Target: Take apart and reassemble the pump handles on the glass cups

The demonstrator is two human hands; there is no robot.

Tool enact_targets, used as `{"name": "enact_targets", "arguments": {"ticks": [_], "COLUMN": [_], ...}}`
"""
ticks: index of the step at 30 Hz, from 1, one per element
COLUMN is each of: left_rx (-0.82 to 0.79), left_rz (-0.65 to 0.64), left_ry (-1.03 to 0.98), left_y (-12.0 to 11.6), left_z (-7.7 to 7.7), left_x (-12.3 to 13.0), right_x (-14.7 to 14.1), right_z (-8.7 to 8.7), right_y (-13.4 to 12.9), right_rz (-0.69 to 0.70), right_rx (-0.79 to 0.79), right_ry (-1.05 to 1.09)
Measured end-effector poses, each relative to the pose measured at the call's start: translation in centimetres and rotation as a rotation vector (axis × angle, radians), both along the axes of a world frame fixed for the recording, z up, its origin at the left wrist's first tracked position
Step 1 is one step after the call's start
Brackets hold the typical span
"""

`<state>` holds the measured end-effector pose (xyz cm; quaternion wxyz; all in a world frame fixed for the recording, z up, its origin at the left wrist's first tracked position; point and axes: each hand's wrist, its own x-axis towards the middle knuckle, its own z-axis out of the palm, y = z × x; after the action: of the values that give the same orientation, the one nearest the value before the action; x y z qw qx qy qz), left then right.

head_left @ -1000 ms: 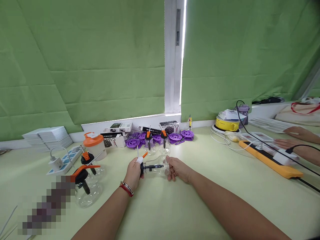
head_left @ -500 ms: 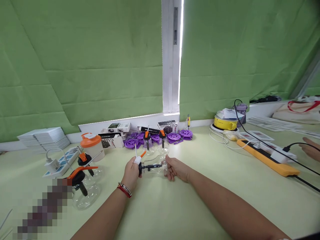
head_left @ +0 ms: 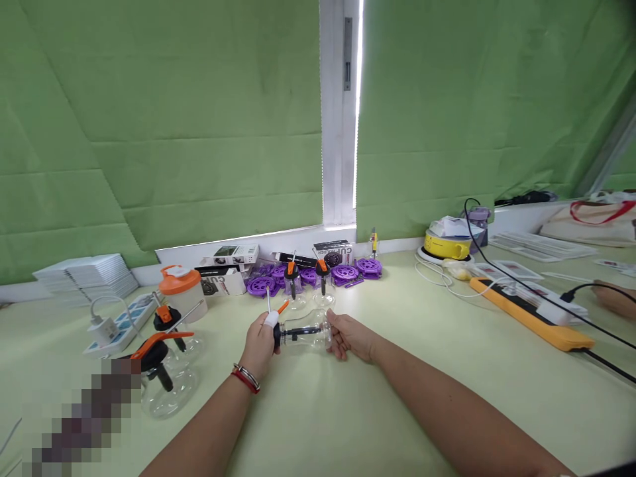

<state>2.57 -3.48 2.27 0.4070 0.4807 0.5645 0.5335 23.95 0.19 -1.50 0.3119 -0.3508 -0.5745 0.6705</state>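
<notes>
A clear oil spray bottle (head_left: 304,331) lies on its side just above or on the table; I cannot tell whether it touches. My left hand (head_left: 259,343) is wrapped around its black head, where an orange lever (head_left: 283,307) and a thin metal spout (head_left: 269,299) stick up. Something white covers the thumb area. My right hand (head_left: 349,334) grips the bottle's base, fingers curled under it. Inside the bottle a dark tube shows. Two similar bottles (head_left: 323,285) stand upright behind my hands, and two more (head_left: 169,391) stand at the left.
Purple wheel-shaped parts (head_left: 344,273) and cup holder boxes (head_left: 334,252) line the wall. Left are an orange-lidded cup (head_left: 181,291) and a white power strip (head_left: 118,331). At right lie an orange power strip (head_left: 527,311), cables and another person's hand (head_left: 616,298).
My hands keep the same hold on the bottle, which has barely moved. The other person's hand at the far right has shifted, uncovering papers behind it.
</notes>
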Motion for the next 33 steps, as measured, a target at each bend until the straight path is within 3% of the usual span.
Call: {"name": "enact_targets", "arguments": {"ticks": [7,15,22,30,33], "left_rx": [-0.010,-0.046,-0.046,-0.039,-0.045], "left_rz": [0.011,0.002,0.024,0.002,-0.006], "left_ry": [-0.025,-0.042,-0.083,-0.085,-0.077], "left_y": [0.6,0.3,0.5,0.5,0.6], "left_z": [-0.6,-0.6,-1.0,-1.2,-1.2], "left_x": [-0.7,-0.1,-0.7,-0.5,-0.6], "right_x": [0.6,-0.1,0.6,0.1,0.1], "right_z": [1.1,0.1,0.7,0.4,0.2], "right_y": [-0.9,-0.1,-0.8,-0.5,-0.5], "right_rz": [-0.030,-0.043,-0.042,0.002,-0.047], "right_rx": [0.053,0.016,0.073,0.068,0.096], "right_ry": [0.176,0.060,0.169,0.099,0.121]}}
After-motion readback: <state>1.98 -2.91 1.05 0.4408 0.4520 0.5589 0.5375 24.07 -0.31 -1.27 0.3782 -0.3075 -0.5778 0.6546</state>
